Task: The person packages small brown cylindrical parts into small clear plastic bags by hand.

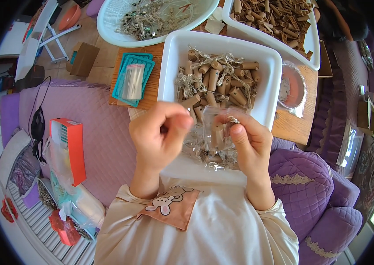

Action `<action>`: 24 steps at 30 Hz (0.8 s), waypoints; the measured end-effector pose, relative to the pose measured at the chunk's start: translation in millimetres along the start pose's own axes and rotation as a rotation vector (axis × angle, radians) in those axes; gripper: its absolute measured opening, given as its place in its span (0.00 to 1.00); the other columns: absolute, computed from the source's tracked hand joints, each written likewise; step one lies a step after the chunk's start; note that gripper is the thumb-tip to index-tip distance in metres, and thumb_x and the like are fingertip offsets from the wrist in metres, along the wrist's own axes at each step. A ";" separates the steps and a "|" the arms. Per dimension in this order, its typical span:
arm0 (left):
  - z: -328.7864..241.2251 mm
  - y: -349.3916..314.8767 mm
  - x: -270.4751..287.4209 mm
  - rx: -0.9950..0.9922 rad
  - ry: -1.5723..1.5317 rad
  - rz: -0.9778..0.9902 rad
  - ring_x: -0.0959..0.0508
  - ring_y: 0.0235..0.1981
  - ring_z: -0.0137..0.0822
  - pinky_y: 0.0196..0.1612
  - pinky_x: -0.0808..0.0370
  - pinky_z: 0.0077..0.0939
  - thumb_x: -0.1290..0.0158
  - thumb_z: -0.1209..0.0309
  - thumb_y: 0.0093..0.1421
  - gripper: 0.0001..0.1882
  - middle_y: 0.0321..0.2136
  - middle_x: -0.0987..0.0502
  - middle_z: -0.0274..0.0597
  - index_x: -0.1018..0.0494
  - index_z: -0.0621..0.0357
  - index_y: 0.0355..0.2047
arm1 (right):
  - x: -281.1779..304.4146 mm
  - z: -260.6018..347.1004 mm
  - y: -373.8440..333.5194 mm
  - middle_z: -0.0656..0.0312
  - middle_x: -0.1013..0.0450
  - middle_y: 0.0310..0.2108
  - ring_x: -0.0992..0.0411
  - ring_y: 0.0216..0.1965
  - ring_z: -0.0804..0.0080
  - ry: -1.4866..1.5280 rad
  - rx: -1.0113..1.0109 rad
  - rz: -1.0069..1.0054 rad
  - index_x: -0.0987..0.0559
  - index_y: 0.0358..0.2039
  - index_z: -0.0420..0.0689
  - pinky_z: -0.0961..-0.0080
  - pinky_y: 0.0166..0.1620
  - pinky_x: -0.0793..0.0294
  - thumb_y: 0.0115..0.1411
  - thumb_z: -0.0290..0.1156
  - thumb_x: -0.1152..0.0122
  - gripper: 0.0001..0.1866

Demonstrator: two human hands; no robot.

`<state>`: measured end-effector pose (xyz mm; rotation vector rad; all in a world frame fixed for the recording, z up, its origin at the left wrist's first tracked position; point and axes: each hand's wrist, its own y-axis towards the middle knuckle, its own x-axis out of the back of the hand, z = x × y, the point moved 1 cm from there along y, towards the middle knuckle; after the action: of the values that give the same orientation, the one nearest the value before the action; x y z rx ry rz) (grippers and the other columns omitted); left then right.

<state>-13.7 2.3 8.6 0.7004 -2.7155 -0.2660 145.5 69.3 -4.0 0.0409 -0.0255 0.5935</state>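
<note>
A: What do the hands hold?

B: The right hand (249,140) pinches a small clear plastic bag (213,132) with a brown cork-like tube inside; thumb and forefinger close on its upper edge. The left hand (158,134) is curled, fingertips (182,123) bunched against the bag's left side; whether they grip it, I cannot tell.

A: And beyond the fingers?

B: Just behind them sits a white square tray (171,57) full of brown tubes (222,81) tangled with clear wrapping. More empty bags lie below the fingers at the tray's near edge.

A: To the left?

B: A teal tray (127,64) on the wooden table (290,126), well apart from the left knuckles.
</note>
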 end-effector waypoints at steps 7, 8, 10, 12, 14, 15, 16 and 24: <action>-28.4 7.7 -11.2 -0.438 0.302 0.043 0.33 0.16 0.29 0.18 0.37 0.18 0.38 0.75 0.41 0.10 0.19 0.32 0.33 0.26 0.57 0.25 | -13.9 17.9 -0.6 0.55 0.28 0.24 0.30 0.24 0.67 -0.050 0.047 0.050 0.26 0.38 0.36 0.78 0.28 0.32 0.52 0.21 0.47 0.12; -31.2 9.7 -10.3 -0.389 0.258 0.068 0.33 0.17 0.29 0.19 0.36 0.19 0.38 0.76 0.40 0.10 0.19 0.32 0.33 0.26 0.57 0.25 | -13.0 19.6 -1.0 0.55 0.28 0.24 0.30 0.24 0.67 -0.051 0.047 0.050 0.26 0.38 0.36 0.78 0.28 0.32 0.52 0.21 0.47 0.12; -34.7 15.5 -6.8 -0.357 0.259 0.137 0.32 0.18 0.31 0.19 0.35 0.22 0.40 0.78 0.40 0.10 0.19 0.34 0.35 0.27 0.57 0.25 | -11.3 24.7 -2.1 0.55 0.29 0.23 0.31 0.23 0.66 -0.164 0.086 0.080 0.26 0.38 0.36 0.77 0.27 0.33 0.50 0.19 0.46 0.13; -36.3 19.3 -4.6 -0.324 0.261 0.204 0.31 0.18 0.33 0.19 0.34 0.25 0.42 0.79 0.40 0.10 0.19 0.35 0.36 0.27 0.57 0.25 | -10.3 26.5 -0.7 0.56 0.29 0.23 0.32 0.22 0.65 -0.241 0.147 0.080 0.26 0.39 0.37 0.76 0.26 0.33 0.48 0.18 0.45 0.15; -37.5 20.9 -3.2 -0.283 0.235 0.252 0.31 0.19 0.35 0.21 0.33 0.26 0.42 0.79 0.40 0.09 0.20 0.35 0.37 0.28 0.57 0.24 | -10.5 29.9 0.2 0.56 0.29 0.23 0.32 0.22 0.64 -0.318 0.208 0.083 0.26 0.39 0.37 0.75 0.26 0.33 0.46 0.16 0.45 0.16; -38.9 21.4 -2.0 -0.282 0.236 0.250 0.31 0.19 0.35 0.21 0.33 0.26 0.42 0.79 0.40 0.09 0.20 0.35 0.37 0.28 0.57 0.24 | -10.7 32.5 0.3 0.56 0.29 0.24 0.33 0.22 0.64 -0.392 0.241 0.078 0.26 0.38 0.37 0.75 0.26 0.33 0.45 0.16 0.44 0.17; -40.1 22.0 -1.2 -0.262 0.234 0.273 0.31 0.20 0.35 0.22 0.33 0.25 0.42 0.79 0.40 0.09 0.20 0.35 0.37 0.29 0.57 0.24 | -10.9 34.3 0.5 0.57 0.29 0.25 0.33 0.22 0.64 -0.466 0.274 0.072 0.26 0.38 0.37 0.74 0.26 0.33 0.43 0.16 0.44 0.17; -42.0 26.5 -2.6 -0.309 0.321 0.391 0.33 0.21 0.37 0.23 0.35 0.27 0.43 0.79 0.40 0.09 0.20 0.36 0.38 0.32 0.59 0.22 | -7.9 40.8 -0.2 0.57 0.29 0.24 0.33 0.22 0.64 -0.502 0.220 0.104 0.26 0.34 0.38 0.73 0.25 0.34 0.43 0.16 0.44 0.14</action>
<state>-8.3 22.2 53.8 0.1069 -2.3644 -0.4222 138.6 62.9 36.5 0.4041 -0.4520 0.6762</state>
